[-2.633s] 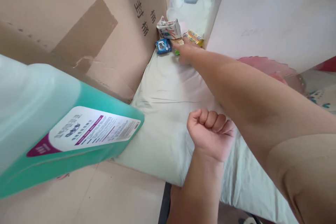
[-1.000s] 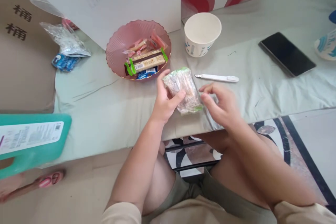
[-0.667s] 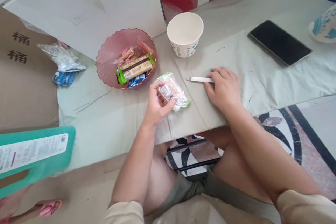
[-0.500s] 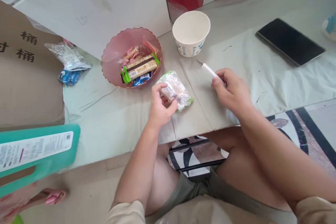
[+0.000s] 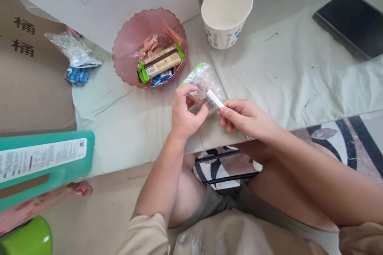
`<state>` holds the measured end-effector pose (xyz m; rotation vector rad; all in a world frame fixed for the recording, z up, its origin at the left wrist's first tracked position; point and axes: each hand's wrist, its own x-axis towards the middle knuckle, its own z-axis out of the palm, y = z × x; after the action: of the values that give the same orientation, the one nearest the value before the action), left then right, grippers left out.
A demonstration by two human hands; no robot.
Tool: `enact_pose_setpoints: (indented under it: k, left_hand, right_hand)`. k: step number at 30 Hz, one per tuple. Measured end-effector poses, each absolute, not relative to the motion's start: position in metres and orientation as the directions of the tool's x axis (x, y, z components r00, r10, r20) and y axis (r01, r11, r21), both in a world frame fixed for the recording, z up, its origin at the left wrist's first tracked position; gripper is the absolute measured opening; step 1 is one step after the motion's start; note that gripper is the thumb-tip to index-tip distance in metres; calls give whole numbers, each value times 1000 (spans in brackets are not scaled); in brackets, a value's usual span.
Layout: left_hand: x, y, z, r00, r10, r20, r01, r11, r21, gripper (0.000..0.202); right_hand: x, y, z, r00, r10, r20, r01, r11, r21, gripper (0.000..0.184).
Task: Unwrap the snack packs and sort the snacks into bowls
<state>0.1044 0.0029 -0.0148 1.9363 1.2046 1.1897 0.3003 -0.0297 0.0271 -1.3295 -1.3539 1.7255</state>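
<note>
My left hand [image 5: 187, 115] is closed on the near left side of a clear, crinkled plastic packet [image 5: 208, 75] with green edges, its fingers and thumb pinching it. What is inside the packet is hard to make out. My right hand [image 5: 248, 118] grips a small white-handled cutter [image 5: 215, 99] with a thin dark metal tip. The tip is over the packet, close to my left fingers; whether it touches the plastic I cannot tell. Behind my left hand stands a pink ribbed bowl [image 5: 127, 44] with wrapped snacks, among them a wafer bar [image 5: 164, 61] with green ends.
A white paper cup [image 5: 224, 36] stands behind the packet. At the right lies a black phone-like device [image 5: 351, 24]. Clear wrapping [image 5: 74, 50] and a blue packet [image 5: 78, 75] lie left, beside a cardboard box [image 5: 38, 91]. A teal jug [image 5: 88, 155] overlaps the table's left front edge.
My right hand has moved left with the cutter, bringing its tip over the packet. My left hand keeps its hold on the packet. The camera view has shifted slightly.
</note>
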Motion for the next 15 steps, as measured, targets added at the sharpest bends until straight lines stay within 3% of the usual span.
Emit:
enact_pose_setpoints:
  k: [6,9,12,15]
  left_hand:
    - [89,13,2,-83,807,585,403,-510,760,56]
    - [79,15,6,-190,780,596,368,-506,780,58]
    - [80,10,3,-170,842,513,331,-441,834,58]
    - [95,0,-3,-81,907,413,348,-362,865,66]
  right_hand:
    - [302,-30,37,-405,807,-429,222,-369,-903,29]
    - [311,-26,43,-402,791,-461,351,-332,-876,30]
    - [327,-17,48,-236,829,-506,505,-341,-793,31]
    - [339,-10,45,88,918,-387,607,-357,-710,28]
